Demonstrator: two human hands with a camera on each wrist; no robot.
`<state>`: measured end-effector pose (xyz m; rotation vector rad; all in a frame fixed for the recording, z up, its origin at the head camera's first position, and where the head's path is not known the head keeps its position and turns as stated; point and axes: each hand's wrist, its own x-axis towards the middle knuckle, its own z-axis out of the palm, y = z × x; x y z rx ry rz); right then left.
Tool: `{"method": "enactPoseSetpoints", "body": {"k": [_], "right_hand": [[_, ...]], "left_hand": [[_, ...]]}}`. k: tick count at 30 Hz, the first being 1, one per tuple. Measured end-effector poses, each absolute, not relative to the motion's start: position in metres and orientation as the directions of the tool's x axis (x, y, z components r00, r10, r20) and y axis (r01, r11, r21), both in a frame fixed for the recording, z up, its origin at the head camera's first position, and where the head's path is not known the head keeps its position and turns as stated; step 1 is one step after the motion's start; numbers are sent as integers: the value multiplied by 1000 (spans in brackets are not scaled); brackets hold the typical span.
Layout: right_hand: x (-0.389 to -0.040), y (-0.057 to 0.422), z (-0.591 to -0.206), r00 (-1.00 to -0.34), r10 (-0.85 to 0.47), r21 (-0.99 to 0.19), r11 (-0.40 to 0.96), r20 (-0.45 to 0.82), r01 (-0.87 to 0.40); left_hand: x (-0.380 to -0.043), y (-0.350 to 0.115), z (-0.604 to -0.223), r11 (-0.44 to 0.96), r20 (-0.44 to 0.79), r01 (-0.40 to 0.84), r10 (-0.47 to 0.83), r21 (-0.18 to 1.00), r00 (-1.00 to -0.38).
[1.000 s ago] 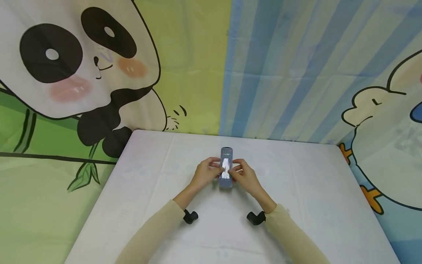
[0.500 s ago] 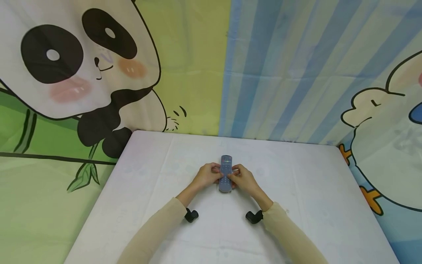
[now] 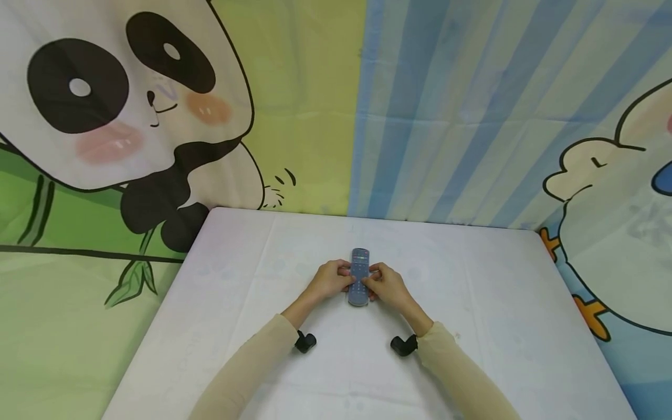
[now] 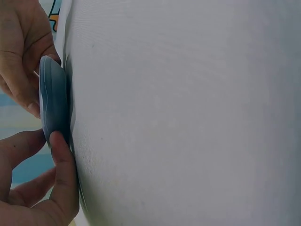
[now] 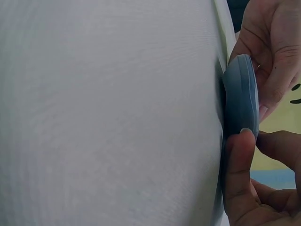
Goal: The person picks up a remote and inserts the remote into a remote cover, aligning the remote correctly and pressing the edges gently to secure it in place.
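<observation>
A slim grey-blue remote control [image 3: 360,267] is held between both hands in the middle of the head view, its long side pointing away from me and its buttons facing up. My left hand [image 3: 327,281] pinches its left edge, thumb on top. On the opposite edge my right hand [image 3: 389,288] pinches it the same way. Seen end-on in the left wrist view, the remote control [image 4: 54,101] is close over the white tabletop, with a fingertip under its near corner. The right wrist view shows its rounded end [image 5: 239,101] right at the cloth.
The white-covered table [image 3: 446,274] spreads out around the hands. Its back edge meets a printed curtain [image 3: 304,116] with a panda and striped panels. A black wrist-camera mount [image 3: 404,346] juts inward from the right cuff, another mount [image 3: 305,342] from the left.
Both hands have drawn the remote control slightly toward me and lowered it, and the bright glare on its face has gone. Over the last half second it has hardly moved.
</observation>
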<state>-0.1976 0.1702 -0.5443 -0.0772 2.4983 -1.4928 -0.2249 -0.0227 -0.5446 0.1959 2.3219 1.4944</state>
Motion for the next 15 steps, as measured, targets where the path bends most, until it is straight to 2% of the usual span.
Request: {"method": "enactPoseSetpoints", "body": {"k": [7,15], "right_hand": [[-196,172,-546,-973,-139,-864,496,-181,90],[-182,191,-533,-996,-73,-865,501,-56,12]], "left_hand": [[-224,-25,-547,459,-216,-54,307,887,-927],[-208,-48,-533,468,-51,71,242,881,-969]]}}
